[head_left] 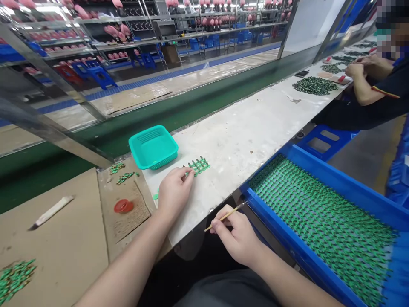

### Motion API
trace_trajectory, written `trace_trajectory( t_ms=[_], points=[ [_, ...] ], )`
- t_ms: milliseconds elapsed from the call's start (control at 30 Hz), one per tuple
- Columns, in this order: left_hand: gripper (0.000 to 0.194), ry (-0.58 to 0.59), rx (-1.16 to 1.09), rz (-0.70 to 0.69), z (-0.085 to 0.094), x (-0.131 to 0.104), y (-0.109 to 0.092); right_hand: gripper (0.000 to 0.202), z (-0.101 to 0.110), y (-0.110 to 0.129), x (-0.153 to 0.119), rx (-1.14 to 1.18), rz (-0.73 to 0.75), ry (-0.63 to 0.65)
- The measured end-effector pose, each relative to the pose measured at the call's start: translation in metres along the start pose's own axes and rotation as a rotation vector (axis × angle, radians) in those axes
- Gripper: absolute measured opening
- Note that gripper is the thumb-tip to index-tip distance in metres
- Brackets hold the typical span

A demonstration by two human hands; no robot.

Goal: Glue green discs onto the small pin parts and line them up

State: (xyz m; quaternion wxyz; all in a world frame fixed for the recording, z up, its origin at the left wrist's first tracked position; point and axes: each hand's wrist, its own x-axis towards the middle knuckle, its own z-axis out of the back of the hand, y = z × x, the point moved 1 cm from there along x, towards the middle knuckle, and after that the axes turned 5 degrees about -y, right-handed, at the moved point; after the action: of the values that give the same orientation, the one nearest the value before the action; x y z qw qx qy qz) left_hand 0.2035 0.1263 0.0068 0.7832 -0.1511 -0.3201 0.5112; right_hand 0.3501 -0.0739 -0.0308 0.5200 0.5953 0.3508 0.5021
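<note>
My left hand (177, 187) is over the white bench top, thumb and forefinger pinched at the near end of a small cluster of green pieces with dark tips (200, 164). Whether a piece is between those fingertips is hidden. In my right hand (238, 232) is a thin paintbrush (224, 217), held near the bench's front edge with its dark tip pointing right. A turquoise basket (153, 147) stands just beyond my left hand. One flat green disc (156, 196) lies left of that wrist. Left of it, a small red pot (123, 206) sits on a stained cardboard piece (140, 215).
At right, a blue crate (358, 200) holds rows of green pieces. Small green-and-gold pieces (15, 277) and a wrapped stick-like tool (51, 212) lie on cardboard at left. A co-worker's hands (356, 68) are farther along the bench, by a dark green pile (315, 86). A metal post (64, 138) rises behind.
</note>
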Motion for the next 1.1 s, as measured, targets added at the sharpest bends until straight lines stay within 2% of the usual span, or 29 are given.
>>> trace_trajectory(
  t_ms=[167, 233, 300, 400, 467, 533, 600, 700, 800, 867, 967, 1033, 1100],
  points=[
    [0.034, -0.016, 0.023, 0.027, -0.005, -0.004, -0.003, 0.013, 0.004, -0.001, 0.004, -0.006, 0.005, -0.002],
    [0.038, -0.03, 0.031, 0.047, 0.002, -0.005, -0.004, 0.013, 0.004, -0.001, 0.005, -0.014, 0.015, -0.001],
    [0.044, -0.065, 0.061, 0.084, 0.02, -0.004, -0.003, 0.012, 0.006, 0.001, 0.005, -0.025, 0.032, 0.0],
    [0.05, -0.102, 0.154, 0.16, 0.064, 0.003, 0.007, 0.013, 0.009, 0.004, 0.002, -0.041, 0.051, 0.006],
    [0.04, -0.029, 0.225, 0.183, 0.089, 0.009, 0.016, 0.014, 0.01, 0.008, 0.0, -0.053, 0.038, 0.016],
    [0.024, 0.093, 0.29, 0.169, 0.101, 0.012, 0.024, 0.015, 0.01, 0.011, -0.002, -0.056, 0.012, 0.027],
    [0.017, 0.192, 0.348, 0.135, 0.098, 0.012, 0.029, 0.016, 0.008, 0.015, -0.002, -0.046, -0.013, 0.037],
    [0.021, 0.269, 0.414, 0.092, 0.077, 0.013, 0.032, 0.019, 0.002, 0.022, -0.001, -0.047, -0.015, 0.061],
    [0.034, 0.301, 0.454, 0.072, 0.057, 0.019, 0.031, 0.018, -0.001, 0.028, -0.003, -0.077, 0.015, 0.085],
    [0.037, 0.3, 0.458, 0.048, 0.052, 0.022, 0.03, 0.018, -0.001, 0.03, -0.005, -0.096, 0.021, 0.087],
    [0.026, 0.289, 0.434, -0.032, 0.061, 0.009, 0.031, 0.019, -0.001, 0.032, -0.009, -0.129, 0.008, 0.085],
    [0.026, 0.261, 0.42, -0.106, 0.078, -0.017, 0.035, 0.01, -0.001, 0.034, -0.012, -0.135, -0.023, 0.092],
    [0.034, 0.215, 0.414, -0.184, 0.1, -0.054, 0.044, 0.04, -0.002, 0.037, -0.016, -0.101, -0.081, 0.099]
  ],
)
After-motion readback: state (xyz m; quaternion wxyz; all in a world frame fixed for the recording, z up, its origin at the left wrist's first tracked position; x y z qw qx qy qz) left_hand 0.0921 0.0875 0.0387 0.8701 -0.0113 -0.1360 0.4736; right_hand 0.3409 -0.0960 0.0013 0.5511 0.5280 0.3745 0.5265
